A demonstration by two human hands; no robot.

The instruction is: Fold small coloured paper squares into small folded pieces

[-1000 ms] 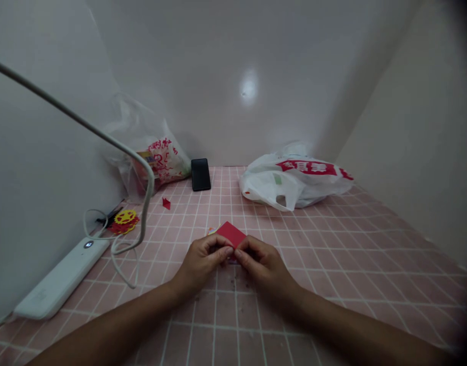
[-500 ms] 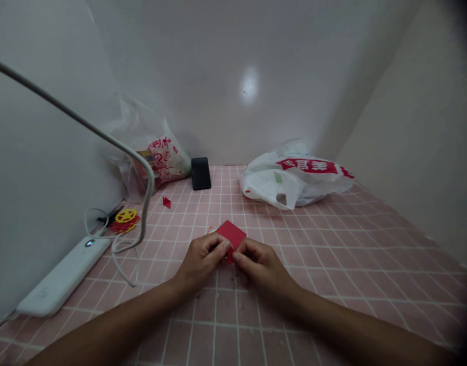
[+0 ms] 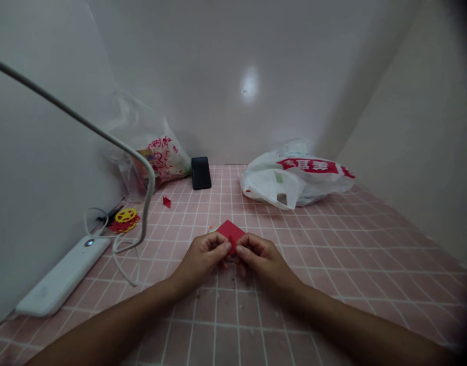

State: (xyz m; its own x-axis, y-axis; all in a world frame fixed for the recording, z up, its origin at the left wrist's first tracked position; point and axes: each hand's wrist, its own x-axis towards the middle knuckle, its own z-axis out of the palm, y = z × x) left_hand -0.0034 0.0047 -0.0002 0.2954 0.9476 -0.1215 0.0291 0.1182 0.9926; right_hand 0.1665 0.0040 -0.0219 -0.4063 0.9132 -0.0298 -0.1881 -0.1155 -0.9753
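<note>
A red paper square (image 3: 228,227) is in the middle, just beyond my fingertips, with its near corner hidden by my hands. My left hand (image 3: 206,254) is closed, thumb and forefinger pinching the left side of a small red piece of paper (image 3: 232,245). From the other side my right hand (image 3: 261,256) pinches the same piece, thumb against forefinger. It is small and mostly covered by my fingers, so its folds do not show clearly. Something white and orange (image 3: 212,229) peeks out at the square's left edge.
A small red folded paper shape (image 3: 167,202) lies farther left on the pink checked tabletop (image 3: 226,330). Yellow and red gear-like cutouts (image 3: 125,216), a white power bank (image 3: 63,277) and its cable (image 3: 147,203) are at left. A black phone (image 3: 201,173) and plastic bags (image 3: 298,175) stand behind.
The small red piece between my fingers has turned up and no longer hangs below them. My right fingertips have shifted slightly up and right. The red square stays in place.
</note>
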